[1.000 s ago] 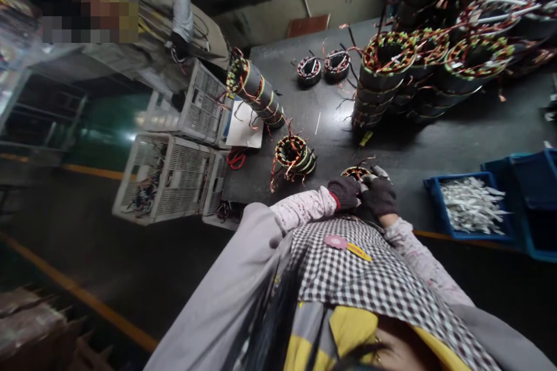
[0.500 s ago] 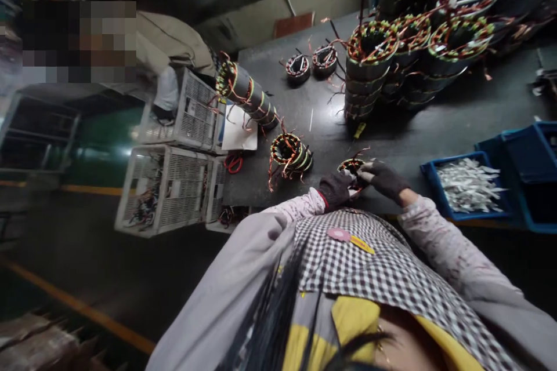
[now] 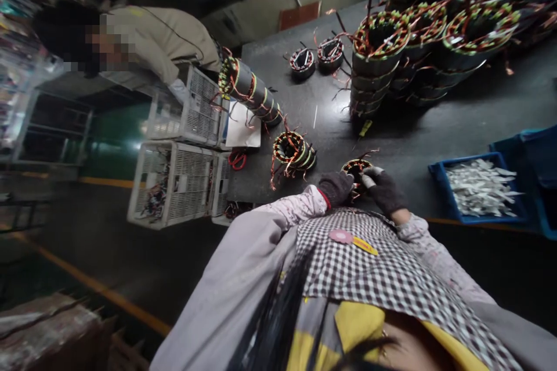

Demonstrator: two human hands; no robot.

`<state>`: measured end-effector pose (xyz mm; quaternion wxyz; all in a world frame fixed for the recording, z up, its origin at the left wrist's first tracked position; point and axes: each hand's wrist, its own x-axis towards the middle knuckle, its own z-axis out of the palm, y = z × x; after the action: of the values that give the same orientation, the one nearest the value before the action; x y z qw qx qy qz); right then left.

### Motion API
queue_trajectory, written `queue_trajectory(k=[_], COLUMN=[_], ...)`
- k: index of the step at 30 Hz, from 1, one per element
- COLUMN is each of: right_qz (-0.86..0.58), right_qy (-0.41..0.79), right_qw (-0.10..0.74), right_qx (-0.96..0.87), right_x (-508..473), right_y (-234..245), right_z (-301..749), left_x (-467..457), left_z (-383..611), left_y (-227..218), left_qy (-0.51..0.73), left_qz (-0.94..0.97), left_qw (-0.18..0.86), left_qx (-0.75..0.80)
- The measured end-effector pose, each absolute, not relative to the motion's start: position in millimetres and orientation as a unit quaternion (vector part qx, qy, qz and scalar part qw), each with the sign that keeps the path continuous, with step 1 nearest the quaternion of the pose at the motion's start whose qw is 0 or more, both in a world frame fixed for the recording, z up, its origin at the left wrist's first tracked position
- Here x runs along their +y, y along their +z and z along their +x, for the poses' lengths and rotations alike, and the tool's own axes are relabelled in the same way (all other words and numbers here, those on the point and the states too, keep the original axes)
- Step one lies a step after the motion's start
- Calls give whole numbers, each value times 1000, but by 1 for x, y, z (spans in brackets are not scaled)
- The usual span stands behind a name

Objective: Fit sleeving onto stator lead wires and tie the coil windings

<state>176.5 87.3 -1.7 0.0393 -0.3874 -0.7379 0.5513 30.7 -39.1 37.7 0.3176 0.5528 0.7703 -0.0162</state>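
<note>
A small wound stator ring (image 3: 355, 169) with copper wires lies at the near edge of the dark table (image 3: 435, 133). My left hand (image 3: 335, 188), in a dark glove, is closed against its near left side. My right hand (image 3: 383, 188), also gloved, is closed on its right rim, and a white fingertip or small white piece shows at the thumb. Just to the left on the table stands another stator (image 3: 292, 152) with loose copper leads.
Tall stacks of wound stators (image 3: 378, 64) fill the far right of the table, and two small ones (image 3: 317, 57) lie far back. A blue bin of white strips (image 3: 476, 188) sits to the right. White mesh crates (image 3: 176, 182) stand left, where another person (image 3: 161, 46) leans over them.
My right hand drew back toward me along the stator's right rim. The person at the left leaned lower over the crates. The view shifted slightly.
</note>
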Motion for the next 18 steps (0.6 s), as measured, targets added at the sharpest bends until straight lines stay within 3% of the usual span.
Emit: queue_trajectory(k=[6, 11, 15, 18], right_qz=[-437, -390, -348, -377], right_qy=[544, 699, 701, 663], right_qw=[48, 105, 108, 135], right_qx=[-714, -590, -614, -633], right_x=[81, 80, 74, 80], right_y=[-14, 13, 46, 62], right_z=[167, 183, 179, 182], left_x=[-42, -45, -37, -32], left_z=[15, 7, 23, 30], left_y=[75, 80, 65, 57], left_qy=[181, 366, 418, 404], left_qz=[420, 190, 108, 157], left_qw=[545, 632, 691, 666], left_qx=[703, 656, 580, 608])
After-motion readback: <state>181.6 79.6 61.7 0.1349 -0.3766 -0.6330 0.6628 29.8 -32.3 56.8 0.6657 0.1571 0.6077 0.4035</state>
